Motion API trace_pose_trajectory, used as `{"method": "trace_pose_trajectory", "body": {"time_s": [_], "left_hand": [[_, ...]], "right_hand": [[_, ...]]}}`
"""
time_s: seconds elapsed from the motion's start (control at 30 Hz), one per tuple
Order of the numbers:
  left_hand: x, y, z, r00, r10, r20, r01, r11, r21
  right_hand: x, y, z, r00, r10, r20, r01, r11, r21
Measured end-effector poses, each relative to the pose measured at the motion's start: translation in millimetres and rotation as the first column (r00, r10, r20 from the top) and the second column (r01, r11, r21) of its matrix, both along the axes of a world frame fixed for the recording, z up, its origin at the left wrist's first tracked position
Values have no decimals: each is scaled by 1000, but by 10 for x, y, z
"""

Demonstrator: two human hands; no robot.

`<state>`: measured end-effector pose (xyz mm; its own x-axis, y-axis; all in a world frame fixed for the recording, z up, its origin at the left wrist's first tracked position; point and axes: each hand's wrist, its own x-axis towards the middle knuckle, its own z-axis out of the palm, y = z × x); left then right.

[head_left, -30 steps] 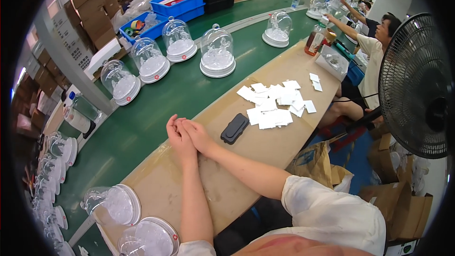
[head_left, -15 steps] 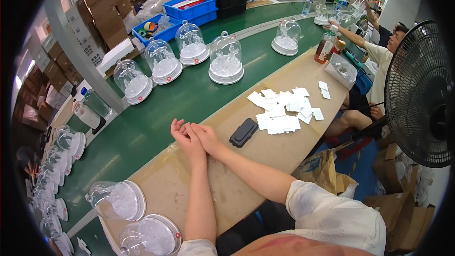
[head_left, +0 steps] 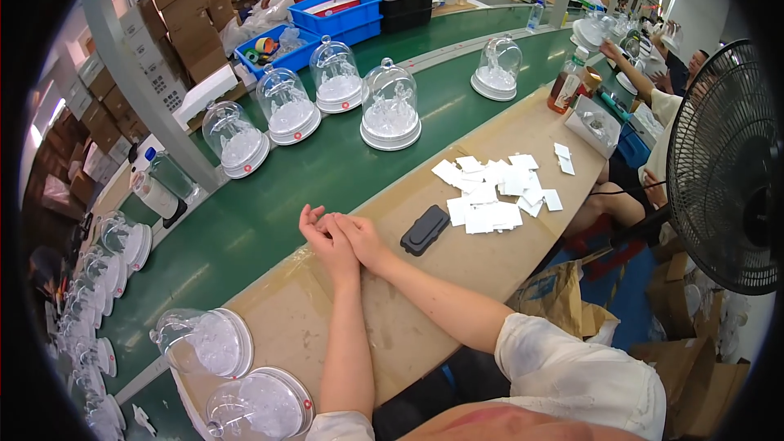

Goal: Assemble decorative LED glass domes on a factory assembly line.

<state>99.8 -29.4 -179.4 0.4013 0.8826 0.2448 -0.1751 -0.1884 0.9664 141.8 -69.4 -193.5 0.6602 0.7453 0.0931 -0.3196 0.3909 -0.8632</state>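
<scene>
My left hand (head_left: 331,249) and my right hand (head_left: 364,242) rest together above the brown board near its edge by the green belt. The right fingers lie across the left hand, whose fingers are loosely curled and apart. Nothing shows in either hand, though the overlap hides part of the palms. A dark grey oblong case (head_left: 425,230) lies right of my right hand. Beyond it is a loose pile of white square cards (head_left: 494,216). Two clear domes on white bases, one dome (head_left: 204,341) and another dome (head_left: 260,404), lie tilted left of my left forearm.
Several clear domes, such as one dome (head_left: 390,110), stand on the green belt (head_left: 327,167). A bottle of reddish liquid (head_left: 567,82) and an open white box (head_left: 592,125) sit at the board's far end. A black fan (head_left: 723,167) is at right. Blue bins (head_left: 339,16) stand beyond the belt.
My hands keep the same pose; the view has shifted slightly. At the far right, a co-worker's hand now has a dome tilted off the belt. A person at the back shows more fully.
</scene>
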Motion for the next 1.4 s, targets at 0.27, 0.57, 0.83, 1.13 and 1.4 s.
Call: {"method": "trace_pose_trajectory", "body": {"time_s": [0.27, 0.57, 0.83, 1.13, 1.4], "left_hand": [[-2, 14, -10, 1000, 2, -16, -1, 1000, 17], [16, 38, -69, 1000, 6, -10, -5, 999, 37], [0, 58, -82, 1000, -15, 10, 14, 1000, 25], [17, 14, -38, 1000, -8, -7, 8, 1000, 22], [6, 77, -78, 1000, -3, 7, 3, 1000, 21]], "right_hand": [[16, -15, 7, 1000, 10, 13, -10, 1000, -19], [47, 15, -80, 999, 13, 49, -12, 1000, -16], [1, -7, 13, 1000, 22, 16, -22, 1000, -13], [32, -27, -7, 1000, 20, 18, -19, 999, -26], [2, 14, -10, 1000, -23, 18, 24, 997, -66]]}}
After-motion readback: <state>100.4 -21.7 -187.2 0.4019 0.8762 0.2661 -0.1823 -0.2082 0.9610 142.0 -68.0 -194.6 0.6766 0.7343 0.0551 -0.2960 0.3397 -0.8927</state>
